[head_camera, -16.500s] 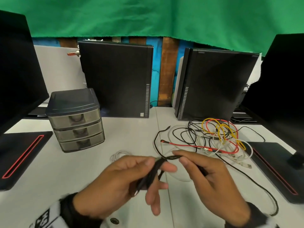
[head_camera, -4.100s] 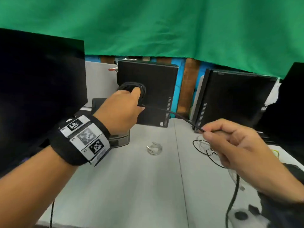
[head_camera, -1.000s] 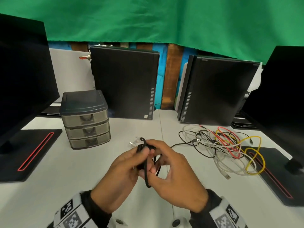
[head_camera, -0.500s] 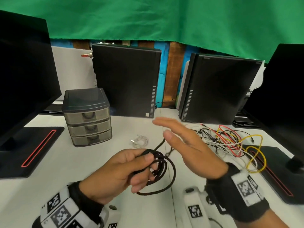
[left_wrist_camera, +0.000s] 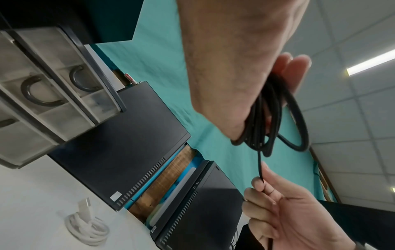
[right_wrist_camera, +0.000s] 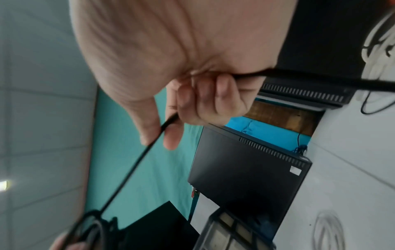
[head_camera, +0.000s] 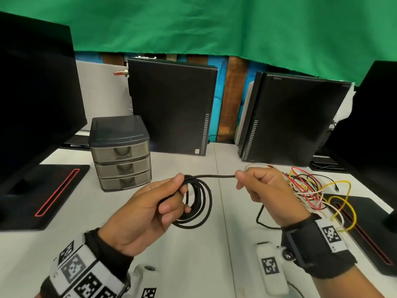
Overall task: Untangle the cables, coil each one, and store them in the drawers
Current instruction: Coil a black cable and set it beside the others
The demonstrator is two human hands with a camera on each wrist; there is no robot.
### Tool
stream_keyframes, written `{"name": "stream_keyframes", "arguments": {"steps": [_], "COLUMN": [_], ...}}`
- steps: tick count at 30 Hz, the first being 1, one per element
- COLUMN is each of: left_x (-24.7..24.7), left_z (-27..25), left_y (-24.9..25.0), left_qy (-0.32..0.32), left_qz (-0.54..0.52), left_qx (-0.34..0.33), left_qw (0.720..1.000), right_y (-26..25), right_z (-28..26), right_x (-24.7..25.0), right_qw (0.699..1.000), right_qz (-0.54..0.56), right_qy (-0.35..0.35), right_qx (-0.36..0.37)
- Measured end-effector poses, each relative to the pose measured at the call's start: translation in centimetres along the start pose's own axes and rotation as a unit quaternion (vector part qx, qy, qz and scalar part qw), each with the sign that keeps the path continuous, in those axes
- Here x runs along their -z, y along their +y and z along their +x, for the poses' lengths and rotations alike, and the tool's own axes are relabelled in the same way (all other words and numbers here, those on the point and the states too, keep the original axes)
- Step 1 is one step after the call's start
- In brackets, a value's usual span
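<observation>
- Above the bench [head_camera: 193, 265], your left hand [head_camera: 148, 214] has its fingers curled round several finished loops of the black cable [head_camera: 198, 201], thumb clamped on top of the bundle.
- Your right hand [head_camera: 264, 190] pinches the same cable between thumb and forefinger, so a short straight run stretches between the two hands; the rest trails down from that hand and loops onto the bench near your wrist.
- Judging from this, the black cable is mostly coiled but not finished (the loose tail has yet to be wound in).
- One white cable [left_wrist_camera: 89, 231] already lies coiled on the bench, out in front of the drawers, not stored.
- Off to your right sits the tangle [head_camera: 309, 190] of red, yellow, white and black cables, knotted together; that looks like the bulk of what remains.
- All three fronts of the drawer unit [head_camera: 121, 153] appear closed, and through the translucent plastic I cannot tell whether anything is inside.
- So: one coil done, one in hand, nothing visibly stored, and the pile yet to be separated.
</observation>
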State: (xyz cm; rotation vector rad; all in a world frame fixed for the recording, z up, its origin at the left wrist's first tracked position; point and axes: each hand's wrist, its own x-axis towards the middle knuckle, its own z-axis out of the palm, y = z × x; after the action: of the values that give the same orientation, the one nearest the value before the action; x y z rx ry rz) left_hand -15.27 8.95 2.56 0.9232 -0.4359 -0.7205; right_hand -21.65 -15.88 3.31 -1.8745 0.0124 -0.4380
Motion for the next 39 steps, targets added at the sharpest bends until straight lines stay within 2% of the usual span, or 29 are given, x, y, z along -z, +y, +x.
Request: {"name": "stream_keyframes", "arguments": {"steps": [3, 5, 7, 10, 12, 15, 17, 19, 20, 22, 25, 29, 31, 32, 36, 39], "left_x": [-0.2, -0.5, -0.9, -0.5, -0.1, 0.4, 0.6, 0.5, 0.4, 0.1, -0.5, -1.7, -2.3, -2.4, -1.7, -1.1], "left_z": [0.0, -0.1, 0.0, 0.1, 0.1, 0.2, 0.4, 0.4, 0.3, 0.0, -0.7, -1.8, -2.0, -2.0, -1.4, -1.4], "left_y": [0.0, 0.0, 0.4, 1.9, 2.7, 2.1, 0.7, -0.6, -1.1, -1.9, -2.9, -2.6, -2.2, -1.9, -0.5, 1.5], "left_qy": [0.025, 0.041, 0.059, 0.078, 0.073, 0.06, 0.079, 0.099, 0.09, 0.059, -0.007, -0.07, -0.09, -0.093, -0.036, 0.029], "left_qz": [-0.011, -0.008, -0.028, -0.09, -0.12, -0.076, 0.082, 0.282, 0.338, 0.384, 0.416, 0.42, 0.361, 0.314, 0.163, 0.055], "left_qx": [0.005, 0.003, -0.011, -0.067, -0.101, -0.139, -0.162, -0.173, -0.173, -0.173, -0.15, -0.13, -0.115, -0.107, -0.117, -0.16], "left_qw": [1.0, 0.999, 0.998, 0.991, 0.985, 0.985, 0.98, 0.938, 0.921, 0.905, 0.897, 0.896, 0.921, 0.939, 0.979, 0.985], "right_y": [0.6, 0.9, 1.2, 1.9, 2.4, 2.5, 0.0, -3.4, -5.1, -7.7, -9.6, -9.2, -8.0, -7.2, -2.4, 1.5], "right_z": [0.2, 0.2, 0.1, -0.5, -1.5, -4.1, -5.8, -6.8, -7.0, -7.3, -6.9, -4.6, -3.2, -2.7, -2.0, -3.4], "right_x": [0.2, 0.0, -0.1, 0.0, -0.6, -3.7, -5.6, -6.2, -6.0, -5.1, -3.3, -1.0, -0.4, -0.4, -1.1, -2.4], "right_qw": [0.997, 0.991, 0.988, 0.986, 0.976, 0.926, 0.893, 0.879, 0.878, 0.885, 0.914, 0.957, 0.969, 0.974, 0.985, 0.979], "right_qz": [-0.03, -0.083, -0.115, -0.154, -0.218, -0.332, -0.349, -0.339, -0.332, -0.312, -0.254, -0.19, -0.167, -0.155, -0.132, -0.159], "right_qy": [0.076, 0.101, 0.096, 0.063, 0.005, -0.177, -0.275, -0.323, -0.333, -0.329, -0.286, -0.139, -0.086, -0.082, -0.104, -0.127], "right_qx": [-0.008, 0.011, 0.027, 0.015, 0.002, 0.038, 0.07, 0.083, 0.087, 0.101, 0.133, 0.169, 0.161, 0.146, 0.033, -0.019]}}
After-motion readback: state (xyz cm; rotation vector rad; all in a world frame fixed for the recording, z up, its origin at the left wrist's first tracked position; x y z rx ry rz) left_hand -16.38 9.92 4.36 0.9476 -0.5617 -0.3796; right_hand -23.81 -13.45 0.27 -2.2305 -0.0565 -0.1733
